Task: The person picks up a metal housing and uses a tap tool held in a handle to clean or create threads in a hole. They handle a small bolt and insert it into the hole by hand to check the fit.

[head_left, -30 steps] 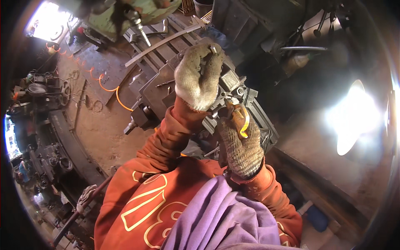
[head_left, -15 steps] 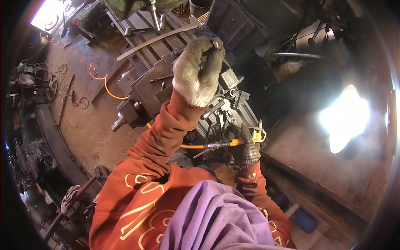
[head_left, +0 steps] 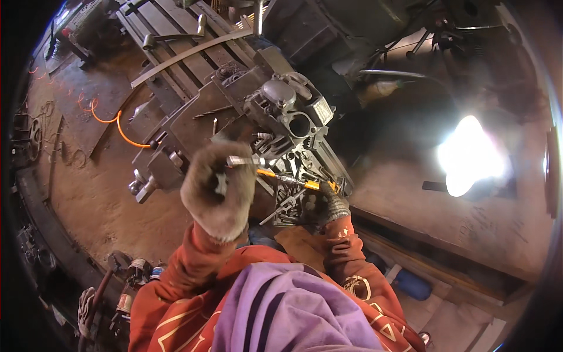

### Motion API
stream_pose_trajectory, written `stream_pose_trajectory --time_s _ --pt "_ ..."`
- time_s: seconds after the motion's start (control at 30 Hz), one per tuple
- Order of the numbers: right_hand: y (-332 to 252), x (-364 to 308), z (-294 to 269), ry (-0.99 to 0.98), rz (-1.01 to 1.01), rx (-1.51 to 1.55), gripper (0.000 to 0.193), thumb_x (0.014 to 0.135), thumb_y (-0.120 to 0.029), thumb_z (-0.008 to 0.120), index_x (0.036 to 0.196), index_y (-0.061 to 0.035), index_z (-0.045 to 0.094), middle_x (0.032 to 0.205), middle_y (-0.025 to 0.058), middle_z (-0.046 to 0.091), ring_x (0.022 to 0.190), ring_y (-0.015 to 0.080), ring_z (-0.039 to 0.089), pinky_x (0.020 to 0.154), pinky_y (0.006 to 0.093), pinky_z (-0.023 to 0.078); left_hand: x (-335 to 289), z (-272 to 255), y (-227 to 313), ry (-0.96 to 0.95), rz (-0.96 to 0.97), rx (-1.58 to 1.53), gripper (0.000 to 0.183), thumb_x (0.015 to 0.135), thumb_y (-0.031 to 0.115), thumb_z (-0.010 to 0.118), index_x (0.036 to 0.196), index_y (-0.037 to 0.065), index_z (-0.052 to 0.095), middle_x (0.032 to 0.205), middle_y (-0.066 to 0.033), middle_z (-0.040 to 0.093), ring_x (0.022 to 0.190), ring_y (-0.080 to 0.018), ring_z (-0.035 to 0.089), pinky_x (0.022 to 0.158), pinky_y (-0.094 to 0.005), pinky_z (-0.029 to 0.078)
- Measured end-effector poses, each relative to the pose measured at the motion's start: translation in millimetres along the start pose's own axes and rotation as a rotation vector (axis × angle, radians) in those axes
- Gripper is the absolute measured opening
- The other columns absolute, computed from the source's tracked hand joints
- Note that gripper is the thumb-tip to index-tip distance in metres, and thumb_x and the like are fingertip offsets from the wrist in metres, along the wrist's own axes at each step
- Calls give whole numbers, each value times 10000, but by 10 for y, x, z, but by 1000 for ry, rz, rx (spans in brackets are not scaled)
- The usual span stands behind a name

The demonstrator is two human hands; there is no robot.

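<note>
My left hand [head_left: 216,193], in a worn white work glove, is raised near the middle with its fingers curled round. A short shiny metal piece [head_left: 241,161] sticks out from between the fingers; motion blur hides its exact kind. To its right, my right hand [head_left: 329,203], in a dark grey glove, is closed on a yellow-orange air blow gun [head_left: 334,186]. An orange hose [head_left: 267,172] with a metal coupling runs into the gun. Beyond both hands, a grey cast metal housing [head_left: 280,97] with a round bore sits on the machine.
Loose wrenches and metal tools [head_left: 288,206] lie just left of my right hand. The slotted machine table [head_left: 170,23], with a crank handle [head_left: 176,39] and a long curved bar [head_left: 190,58], stretches away to the upper left. A bright lamp [head_left: 472,158] glares at the right.
My left hand has drawn back toward me and left from over the housing, which now shows. My right hand has shifted slightly, still gripping the air gun. The view has tilted.
</note>
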State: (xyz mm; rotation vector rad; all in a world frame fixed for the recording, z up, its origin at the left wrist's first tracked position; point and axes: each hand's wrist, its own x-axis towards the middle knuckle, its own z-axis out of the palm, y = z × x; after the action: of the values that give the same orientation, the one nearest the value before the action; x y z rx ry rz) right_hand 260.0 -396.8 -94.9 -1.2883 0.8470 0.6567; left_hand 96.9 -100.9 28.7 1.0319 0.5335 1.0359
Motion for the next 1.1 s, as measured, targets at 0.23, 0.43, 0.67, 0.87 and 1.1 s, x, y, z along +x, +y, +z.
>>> stream_pose_trajectory --time_s 0.23,0.43,0.67,0.87,1.1 --pt "-252 -727 375 436 -219 -420 428 918 -125 799 1270 22 604 1039 155 700 829 242 690 683 390 590 -187 -169 47 -198 -452 24 154 952 10 615 1090 -51 646 944 -122 716 782 -143 683 715 -282 569" --pt "-267 -2088 1027 -488 -1106 -1120 498 876 -81 796 1332 -21 606 1127 143 691 939 264 700 792 378 580 -258 -50 -41 -272 -946 -297 213 964 104 656 1111 -50 654 964 -118 719 822 -171 691 762 -303 569" --pt "-493 -2268 1673 -752 -1535 -1424 328 890 -25 737 1211 -45 671 1011 162 704 858 358 699 758 408 572 -215 17 -37 -305 -1040 -583 259 993 147 659 1183 -28 684 992 -75 719 916 -147 675 835 -293 535" --pt "-1075 -2083 1902 -574 -1747 -1607 393 824 1 751 1202 -67 667 1029 133 689 874 357 694 719 445 570 173 -318 31 -124 187 598 292 937 16 708 1224 -31 689 1080 -82 709 931 -147 678 813 -299 547" --pt "-1255 -1867 2075 -577 -1806 -1713 308 867 -25 717 1166 -93 682 967 122 676 805 349 698 650 421 558 564 -531 -550 93 484 934 389 851 69 753 1236 60 699 1172 -173 697 1052 -365 685 918 -454 546"
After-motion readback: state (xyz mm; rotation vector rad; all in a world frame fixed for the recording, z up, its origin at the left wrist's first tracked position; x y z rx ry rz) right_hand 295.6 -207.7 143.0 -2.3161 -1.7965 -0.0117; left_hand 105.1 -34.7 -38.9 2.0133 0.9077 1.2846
